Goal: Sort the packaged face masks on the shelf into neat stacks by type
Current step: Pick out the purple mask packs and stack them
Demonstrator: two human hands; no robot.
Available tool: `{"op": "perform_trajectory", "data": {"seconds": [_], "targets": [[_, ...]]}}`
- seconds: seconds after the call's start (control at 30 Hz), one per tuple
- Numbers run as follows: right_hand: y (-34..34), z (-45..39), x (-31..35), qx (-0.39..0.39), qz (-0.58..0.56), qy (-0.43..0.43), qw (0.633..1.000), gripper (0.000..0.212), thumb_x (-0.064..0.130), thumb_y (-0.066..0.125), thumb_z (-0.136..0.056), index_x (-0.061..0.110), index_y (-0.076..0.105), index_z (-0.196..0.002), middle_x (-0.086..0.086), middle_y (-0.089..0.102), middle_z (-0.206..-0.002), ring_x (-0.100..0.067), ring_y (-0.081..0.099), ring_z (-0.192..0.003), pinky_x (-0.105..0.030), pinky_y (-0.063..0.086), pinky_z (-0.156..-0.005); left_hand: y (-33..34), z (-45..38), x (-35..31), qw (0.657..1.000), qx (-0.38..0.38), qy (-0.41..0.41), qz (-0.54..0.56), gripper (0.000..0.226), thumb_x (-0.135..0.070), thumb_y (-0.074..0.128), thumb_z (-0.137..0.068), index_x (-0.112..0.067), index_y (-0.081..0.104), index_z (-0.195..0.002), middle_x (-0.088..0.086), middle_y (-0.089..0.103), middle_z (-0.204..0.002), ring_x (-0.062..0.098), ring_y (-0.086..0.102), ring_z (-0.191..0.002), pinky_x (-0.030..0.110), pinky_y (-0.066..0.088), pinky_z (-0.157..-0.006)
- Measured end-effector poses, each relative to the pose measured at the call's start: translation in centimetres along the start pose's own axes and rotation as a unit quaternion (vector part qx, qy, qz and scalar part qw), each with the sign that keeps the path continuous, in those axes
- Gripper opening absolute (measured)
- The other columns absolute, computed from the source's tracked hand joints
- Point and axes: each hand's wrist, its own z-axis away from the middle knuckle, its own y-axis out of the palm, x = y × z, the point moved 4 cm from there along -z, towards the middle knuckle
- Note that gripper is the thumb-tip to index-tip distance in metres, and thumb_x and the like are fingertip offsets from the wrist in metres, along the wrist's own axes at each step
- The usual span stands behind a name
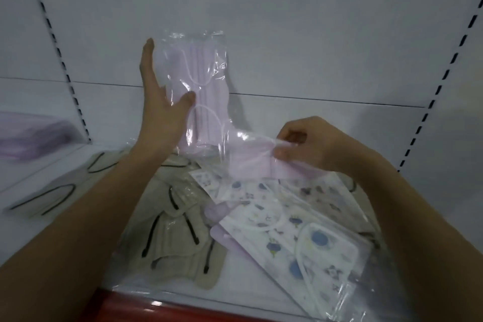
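Note:
My left hand (159, 110) holds a clear packet of pink pleated masks (201, 86) upright above the shelf, thumb on its front and straight fingers behind it. My right hand (305, 142) pinches the edge of a second pink mask packet (251, 162) that lies flatter, just above the pile. Below both hands lie packets of white masks with blue prints (287, 230) and beige masks with black ear loops (170, 238).
A stack of purple mask packets (31, 136) sits far left, with a light grey stack with black loops (49, 188) in front of it. White shelf (251, 287) has a red front edge (162, 308). Slotted uprights run along the back panel.

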Motion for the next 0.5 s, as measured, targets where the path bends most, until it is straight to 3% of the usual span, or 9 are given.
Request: {"op": "perform_trajectory", "data": {"seconds": [0.07,0.17,0.23,0.33,0.4,0.5], "targets": [[-2.2,0.6,-0.2,-0.084,-0.155,-0.001,0.984,0.020,0.028,0.077,-0.083,0.010,0.068,-0.085,-0.005,0.070,-0.079,-0.013,0.060,-0.068,-0.028,0.047,-0.064,0.3,0.7,-1.4,0.998,-0.022,0.041,-0.051,0.062,0.008,0.054,-0.091,-0.025,0.040,-0.142,-0.010,0.042,-0.147,-0.005,0.038,-0.135,0.011,0.030,-0.112],[-2.2,1.0,0.8,-0.099,-0.337,0.036,0.936,0.037,0.029,0.072,-0.089,0.000,0.061,-0.108,-0.005,0.069,-0.082,-0.017,0.059,-0.072,-0.027,0.043,-0.056,1.4,1.6,-1.6,0.998,0.032,-0.034,-0.038,0.029,0.000,0.052,-0.098,-0.020,0.070,-0.108,-0.001,0.070,-0.119,-0.007,0.061,-0.106,0.014,0.045,-0.098],[-0.6,1.0,1.7,-0.074,-0.366,0.078,0.924,0.043,0.032,0.076,-0.085,0.005,0.057,-0.113,-0.002,0.071,-0.085,-0.019,0.059,-0.072,-0.030,0.043,-0.057,2.9,2.4,-1.6,0.986,0.134,-0.101,0.009,0.021,-0.020,0.055,-0.101,-0.023,0.075,-0.105,-0.007,0.074,-0.110,0.003,0.066,-0.106,0.020,0.050,-0.094],[1.6,1.1,2.9,-0.017,-0.351,0.102,0.931,0.047,0.029,0.081,-0.080,0.018,0.050,-0.114,-0.009,0.073,-0.098,-0.019,0.063,-0.074,-0.031,0.046,-0.058,4.7,3.6,-2.5,0.960,0.218,-0.149,0.090,0.028,-0.039,0.067,-0.086,-0.011,0.070,-0.088,-0.005,0.074,-0.079,0.009,0.070,-0.075,0.020,0.053,-0.069],[1.8,1.2,3.6,0.009,-0.364,0.085,0.927,0.048,0.027,0.078,-0.083,0.019,0.048,-0.120,-0.015,0.068,-0.098,-0.018,0.062,-0.067,-0.027,0.047,-0.052,5.0,3.5,-2.7,0.970,0.203,-0.120,0.059,0.022,-0.033,0.075,-0.082,-0.013,0.070,-0.089,-0.005,0.074,-0.078,0.011,0.071,-0.072,0.022,0.053,-0.064],[0.2,1.2,3.2,-0.048,-0.379,0.103,0.918,0.039,0.030,0.072,-0.089,0.017,0.050,-0.119,-0.010,0.066,-0.101,-0.019,0.066,-0.068,-0.027,0.051,-0.054,3.5,2.4,-1.9,0.982,0.118,-0.127,0.080,0.011,-0.012,0.073,-0.088,-0.020,0.071,-0.095,-0.012,0.076,-0.081,0.006,0.073,-0.076,0.019,0.055,-0.064]]}}
